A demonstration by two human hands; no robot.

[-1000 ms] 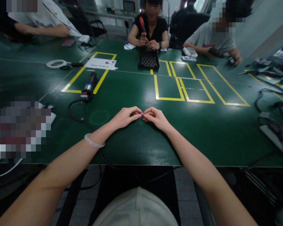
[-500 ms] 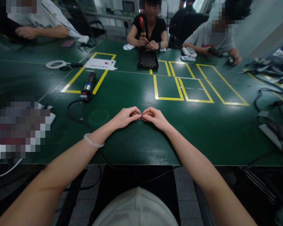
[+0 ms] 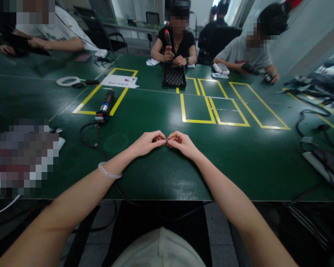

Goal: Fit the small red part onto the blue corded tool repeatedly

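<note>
Head view: left hand (image 3: 148, 144) and right hand (image 3: 183, 144) both pinching, thumb against fingers, tips meeting over the near part of the green table (image 3: 158, 174). Tiny item (image 3: 166, 141) sits between the fingertips; too small and covered to identify, can't tell which hand carries more of it. Pale bangle (image 3: 110, 172) on left wrist. Left of the hands, a black cylindrical tool (image 3: 106, 103) with a blue band lies over the near edge of a yellow tape frame (image 3: 85, 112); its cable (image 3: 80, 133) loops down behind the left forearm. White sheet (image 3: 117, 81) beyond it. Across the table, a co-worker (image 3: 163, 50) grips a red-and-black tool (image 3: 167, 37) behind a black tray (image 3: 174, 86).
</note>
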